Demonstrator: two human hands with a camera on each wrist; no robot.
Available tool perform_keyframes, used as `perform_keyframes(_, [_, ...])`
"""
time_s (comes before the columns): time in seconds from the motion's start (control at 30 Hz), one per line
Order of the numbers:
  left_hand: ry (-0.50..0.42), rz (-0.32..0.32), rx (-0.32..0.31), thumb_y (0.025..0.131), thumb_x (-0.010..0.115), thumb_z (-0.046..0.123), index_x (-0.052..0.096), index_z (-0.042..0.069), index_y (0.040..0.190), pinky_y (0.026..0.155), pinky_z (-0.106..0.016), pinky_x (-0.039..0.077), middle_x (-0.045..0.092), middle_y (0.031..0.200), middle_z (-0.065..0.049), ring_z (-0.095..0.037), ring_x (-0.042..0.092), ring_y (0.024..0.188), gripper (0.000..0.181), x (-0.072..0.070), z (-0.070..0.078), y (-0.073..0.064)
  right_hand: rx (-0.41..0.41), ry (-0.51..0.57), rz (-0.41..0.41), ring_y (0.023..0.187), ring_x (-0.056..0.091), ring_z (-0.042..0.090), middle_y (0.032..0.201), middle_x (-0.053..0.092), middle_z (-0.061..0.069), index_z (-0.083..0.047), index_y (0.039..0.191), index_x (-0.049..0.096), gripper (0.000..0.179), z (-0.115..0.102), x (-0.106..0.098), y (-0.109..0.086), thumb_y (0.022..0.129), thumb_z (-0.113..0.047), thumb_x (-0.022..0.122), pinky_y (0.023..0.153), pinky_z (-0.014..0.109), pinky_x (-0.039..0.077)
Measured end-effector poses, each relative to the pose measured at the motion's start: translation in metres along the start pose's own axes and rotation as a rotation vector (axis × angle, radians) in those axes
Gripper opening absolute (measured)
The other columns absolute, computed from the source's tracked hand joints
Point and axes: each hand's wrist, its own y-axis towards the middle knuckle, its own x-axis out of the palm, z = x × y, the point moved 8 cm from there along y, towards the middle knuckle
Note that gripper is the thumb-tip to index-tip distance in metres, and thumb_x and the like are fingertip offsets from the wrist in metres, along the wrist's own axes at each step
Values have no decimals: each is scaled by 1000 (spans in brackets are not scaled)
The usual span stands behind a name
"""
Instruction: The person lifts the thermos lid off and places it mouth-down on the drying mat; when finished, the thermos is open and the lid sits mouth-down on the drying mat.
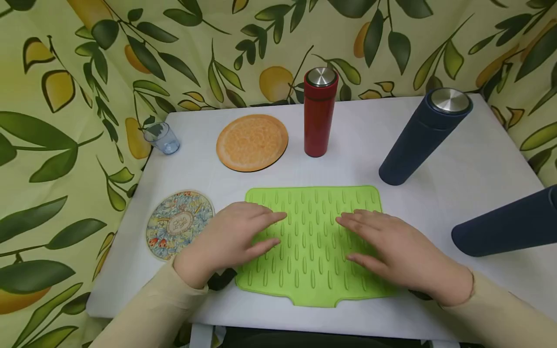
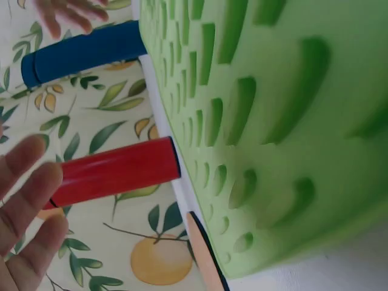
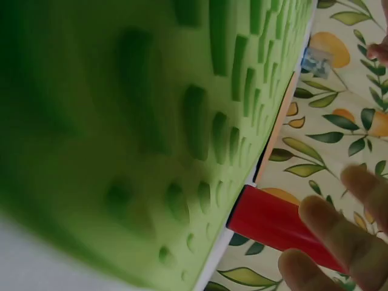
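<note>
A bright green ridged mat (image 1: 311, 246) with a tab at its near edge lies flat on the white table. Over its left side is my left hand (image 1: 230, 237), fingers spread and pointing inward. My right hand (image 1: 396, 246) mirrors it over the right side, fingers straight and close together. Neither hand holds anything. In the left wrist view, the left hand's fingers (image 2: 36, 188) show apart from the mat's surface (image 2: 339, 182). The right wrist view has the right hand's fingers (image 3: 339, 236) likewise apart from it.
Beyond the mat stand a red bottle (image 1: 319, 121) and a round orange board (image 1: 252, 142). A blue glass (image 1: 163, 138) is at the back left, a patterned round mat (image 1: 180, 224) beside my left hand. Two navy bottles (image 1: 424, 137) are to the right, one cut by the frame edge.
</note>
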Motion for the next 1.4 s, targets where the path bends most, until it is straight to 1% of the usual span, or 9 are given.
perform_keyframes(0.1, [-42,34,-89,99,82,31,65,8,152,100,-46,62,80,125,-6,-24,77,113,60,-2,-11,7,63,58,38,134,70,33,148,71,9,-12,157,62,69,10,-2,15,96,-31,88,107,60,58])
perform_keyframes(0.3, [-121,81,-312,100,82,33,46,13,168,112,-52,56,71,146,-9,-32,70,132,79,-2,-33,16,226,134,106,138,64,38,153,64,16,-9,161,56,69,37,-9,54,100,-29,82,110,62,55])
perform_keyframes(0.43, [-169,122,-393,100,81,32,42,14,170,113,-55,55,67,150,-11,-33,66,136,82,-2,-43,19,346,208,187,139,60,42,161,56,21,-10,167,46,77,60,-21,87,102,-32,80,108,65,53])
perform_keyframes(0.57, [-194,162,-436,100,80,30,45,14,168,108,-57,56,69,146,-12,-33,68,132,78,-3,-48,20,450,277,258,142,57,44,165,51,21,-11,171,40,82,83,-29,119,102,-36,78,110,66,50])
perform_keyframes(0.67, [-212,176,-475,100,81,29,47,15,168,106,-56,57,71,143,-11,-32,69,130,77,-1,-51,19,511,299,277,143,56,44,165,50,21,-10,171,38,84,97,-32,138,102,-37,78,114,65,48])
perform_keyframes(0.8, [-238,180,-529,99,82,29,47,15,168,108,-55,57,72,142,-9,-31,70,128,77,2,-57,18,583,310,272,146,56,43,168,48,19,-12,174,33,90,109,-30,156,102,-42,78,116,64,48])
perform_keyframes(0.97, [-274,162,-566,100,81,29,47,16,168,109,-53,56,72,142,-8,-30,70,127,77,7,-62,17,658,326,284,150,52,40,172,46,16,-14,178,21,104,118,-24,172,99,-50,79,121,63,45])
perform_keyframes(1.13, [-286,135,-580,101,80,31,46,15,169,110,-54,55,71,144,-8,-31,70,129,78,10,-62,14,662,344,327,158,46,35,175,44,12,-17,178,18,105,119,-20,182,99,-48,81,127,62,39])
perform_keyframes(1.4, [-258,150,-583,100,81,31,50,14,166,107,-54,57,72,142,-9,-31,70,127,75,10,-63,6,655,450,399,154,52,36,175,42,12,-17,176,16,100,115,-8,189,101,-30,81,127,56,43])
